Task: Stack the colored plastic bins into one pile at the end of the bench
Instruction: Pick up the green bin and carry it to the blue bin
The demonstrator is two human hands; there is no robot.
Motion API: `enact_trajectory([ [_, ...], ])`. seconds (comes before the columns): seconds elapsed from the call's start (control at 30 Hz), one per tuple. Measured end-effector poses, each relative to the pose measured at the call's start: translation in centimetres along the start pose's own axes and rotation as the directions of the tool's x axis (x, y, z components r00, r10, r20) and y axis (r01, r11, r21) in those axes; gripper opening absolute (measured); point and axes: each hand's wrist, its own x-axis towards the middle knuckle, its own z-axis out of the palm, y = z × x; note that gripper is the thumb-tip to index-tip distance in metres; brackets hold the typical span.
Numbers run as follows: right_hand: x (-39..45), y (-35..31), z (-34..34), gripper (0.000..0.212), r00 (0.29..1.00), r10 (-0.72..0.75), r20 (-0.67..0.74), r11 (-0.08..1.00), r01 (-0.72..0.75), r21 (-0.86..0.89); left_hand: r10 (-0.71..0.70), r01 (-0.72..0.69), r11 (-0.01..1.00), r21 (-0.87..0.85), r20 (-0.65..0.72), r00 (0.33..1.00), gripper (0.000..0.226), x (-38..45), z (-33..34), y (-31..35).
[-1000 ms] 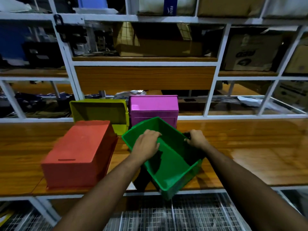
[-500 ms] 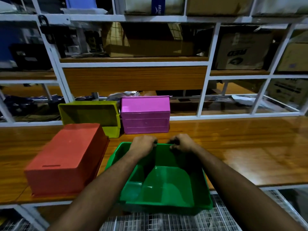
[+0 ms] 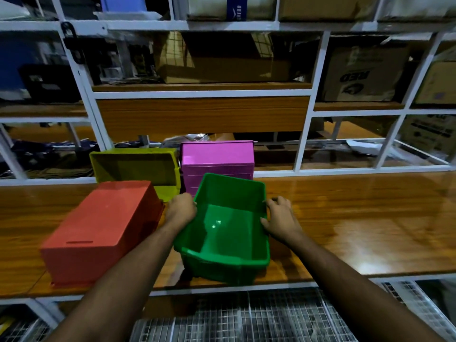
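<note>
Gripping the green bin (image 3: 229, 233) upright at the near edge of the surface (image 3: 357, 218): I am seeing left hand (image 3: 181, 209) and right hand (image 3: 280, 219) fingers clamped on its side rims, red bin (image 3: 103, 230) just left.

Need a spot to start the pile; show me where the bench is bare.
Bare wood runs right of the green bin and pink bin to the bench end. Left is crowded: red bin, yellow bin, both hands' grip on green.
</note>
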Motion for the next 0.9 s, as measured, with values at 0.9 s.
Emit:
enact_trajectory([
  [0.9,-5.9,4.7,-3.9,0.028,0.86,0.304,0.41,0.193,-0.477,0.857,0.374,0.498,0.353,-0.792,0.607,0.701,0.037,-0.8,1.3,1.5],
])
